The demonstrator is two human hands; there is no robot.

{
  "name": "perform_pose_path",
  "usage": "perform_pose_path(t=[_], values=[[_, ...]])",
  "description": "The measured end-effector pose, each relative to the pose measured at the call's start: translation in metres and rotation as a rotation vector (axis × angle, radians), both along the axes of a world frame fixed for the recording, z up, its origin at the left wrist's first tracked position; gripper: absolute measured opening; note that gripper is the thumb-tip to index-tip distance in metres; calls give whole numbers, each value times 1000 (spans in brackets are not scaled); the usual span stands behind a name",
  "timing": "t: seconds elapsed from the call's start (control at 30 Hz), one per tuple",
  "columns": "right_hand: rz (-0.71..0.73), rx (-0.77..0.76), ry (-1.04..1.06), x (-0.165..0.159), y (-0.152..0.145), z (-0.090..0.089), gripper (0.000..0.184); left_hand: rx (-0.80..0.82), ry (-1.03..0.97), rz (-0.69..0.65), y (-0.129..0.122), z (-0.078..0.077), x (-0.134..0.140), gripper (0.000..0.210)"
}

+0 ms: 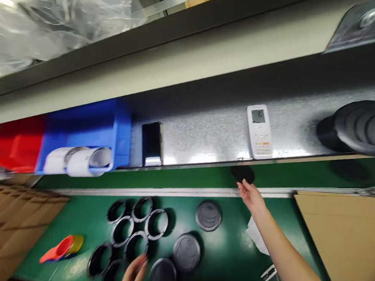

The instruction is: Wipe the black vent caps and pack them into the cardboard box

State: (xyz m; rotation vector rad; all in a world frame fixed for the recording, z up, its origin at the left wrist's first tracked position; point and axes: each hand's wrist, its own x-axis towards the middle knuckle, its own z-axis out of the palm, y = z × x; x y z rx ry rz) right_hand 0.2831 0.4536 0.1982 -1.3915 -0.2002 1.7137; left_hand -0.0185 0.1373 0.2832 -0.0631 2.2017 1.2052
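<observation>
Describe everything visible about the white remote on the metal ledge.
The white remote is a slim, plastic-looking handset with a small grey display at its top and rows of pale buttons below, some orange-tinted. It rests on the speckled metal ledge with its screen facing the camera. No hand touches it; the right hand reaches below it.

A green-topped workbench sits below a shiny metal shelf under bright light.

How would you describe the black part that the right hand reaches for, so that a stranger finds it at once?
Start at the white remote control leaning on the metal shelf. Just below it, on the green belt, lies a flat black disc at the fingertips of the right hand. Unlike the black rings and round caps on the green mat nearer the left hand, it lies alone.
</observation>
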Motion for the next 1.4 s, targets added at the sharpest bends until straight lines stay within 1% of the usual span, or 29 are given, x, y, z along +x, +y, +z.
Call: perform_pose_path(t=[0.03, 0.07, 0.13, 0.17, 0.2, 0.23, 0.27, 0.33, 0.4, 0.43, 0.47, 0.5, 0.57, 0.6, 0.63, 0.67, 0.7, 0.8, 0.9, 1.0, 1.03, 1.07, 1.1, 1.17, 1.2, 1.23, 1.27, 1.33, 1.4], values=[[89, 14, 92, -21, -33, 9, 23, 132, -23, -127, 6, 7, 10, 44], [193, 33, 202, -42, -69, 19, 27, 265, -105, -211, 14, 12, 22, 54], [418, 69, 438, -77, -140, 43, 32, 574, -351, -332, 31, 17, 43, 72], [520, 83, 537, -90, -173, 55, 33, 698, -472, -350, 38, 17, 50, 75], [606, 92, 600, -100, -202, 66, 33, 765, -570, -331, 41, 18, 54, 70], [679, 103, 613, -107, -225, 76, 34, 794, -664, -311, 40, 19, 56, 68], [754, 133, 590, -111, -242, 84, 36, 811, -739, -284, 36, 21, 56, 67], [972, 259, 477, -111, -261, 96, 45, 848, -822, -238, 20, 27, 54, 69], [1253, 446, 299, -103, -262, 106, 55, 923, -836, -213, -1, 36, 51, 74], [1344, 555, 189, -97, -258, 111, 58, 964, -831, -205, -10, 40, 50, 78], [1367, 683, 74, -92, -253, 117, 59, 997, -829, -204, -19, 43, 50, 82], [1317, 834, -49, -88, -248, 124, 56, 1019, -840, -214, -27, 45, 49, 85], [1098, 1158, -289, -86, -240, 135, 46, 1047, -887, -252, -39, 47, 51, 91], [1003, 1299, -386, -87, -239, 139, 40, 1062, -911, -271, -44, 48, 53, 92], [948, 1408, -463, -90, -238, 140, 36, 1076, -930, -287, -49, 48, 54, 93], [933, 1476, -523, -93, -239, 141, 34, 1094, -936, -294, -54, 49, 56, 93], [944, 1512, -561, -96, -241, 139, 33, 1110, -935, -298, -58, 50, 58, 91], [993, 1573, -598, -103, -252, 134, 33, 1136, -938, -323, -68, 55, 62, 90], [1018, 1689, -679, -106, -268, 135, 39, 1168, -920, -333, -75, 60, 65, 91], [1040, 1869, -889, -107, -279, 139, 49, 1185, -865, -319, -77, 64, 66, 91], [1004, 1902, -967, -106, -279, 139, 50, 1185, -848, -312, -78, 65, 66, 91], [929, 1902, -1034, -104, -278, 138, 49, 1183, -840, -309, -79, 66, 65, 91], [816, 1859, -1086, -100, -275, 137, 47, 1180, -840, -309, -80, 68, 65, 91], [590, 1691, -1120, -92, -267, 137, 41, 1173, -870, -331, -82, 70, 63, 93], [531, 1623, -1095, -88, -264, 137, 39, 1167, -893, -349, -84, 71, 62, 94], [532, 1591, -1048, -85, -263, 139, 37, 1164, -913, -365, -85, 71, 62, 95], [584, 1593, -987, -83, -264, 140, 36, 1163, -926, -375, -85, 71, 63, 94], [737, 1648, -869, -83, -270, 143, 36, 1166, -948, -369, -87, 70, 64, 91], [843, 1690, -817, -89, -280, 143, 35, 1166, -976, -339, -87, 68, 66, 88]])
